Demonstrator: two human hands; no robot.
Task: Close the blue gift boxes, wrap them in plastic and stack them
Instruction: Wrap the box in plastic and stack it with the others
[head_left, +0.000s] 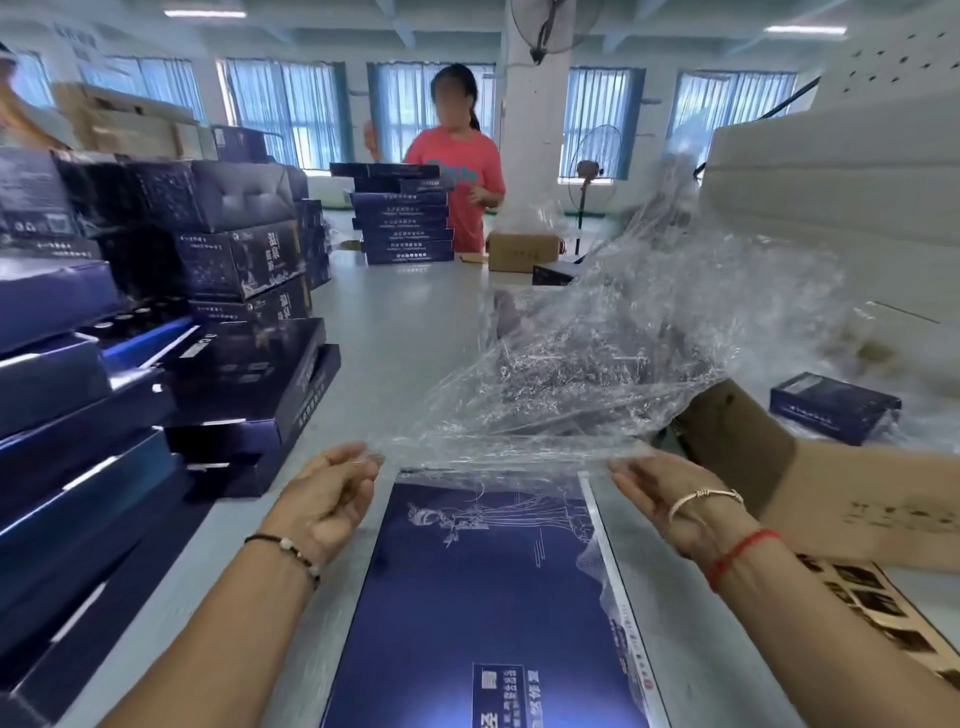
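Head view, single frame. I note a closed blue gift box (488, 597) lying flat on the pale table (405, 332), directly below the camera, lid up, white line drawing of a figure on the lid.

Left hand (327, 499): fingers curled, thumb and fingertips pinching the near left edge of a clear plastic sheet (597, 364). Dark beaded cord on that wrist.

Right hand (670, 499): pinching the near right edge of the same sheet. Silver bangle and red string on that wrist.

The sheet is stretched taut between the two hands just above the far end of the box, and billows upward and away to the right in a crumpled mass. A strip of plastic also clings along the right edge of the box.

Left of the box: tall, uneven stacks of dark blue boxes (156, 364), some with lids ajar. Right: an open cardboard carton (831, 493), just beside the right hand; beyond it one small blue box (834, 408) lying on loose plastic.

Far end of the table: a neat stack of blue boxes (402, 218), a person in a red shirt (460, 171) standing behind it, and a small brown carton (522, 252) nearby.
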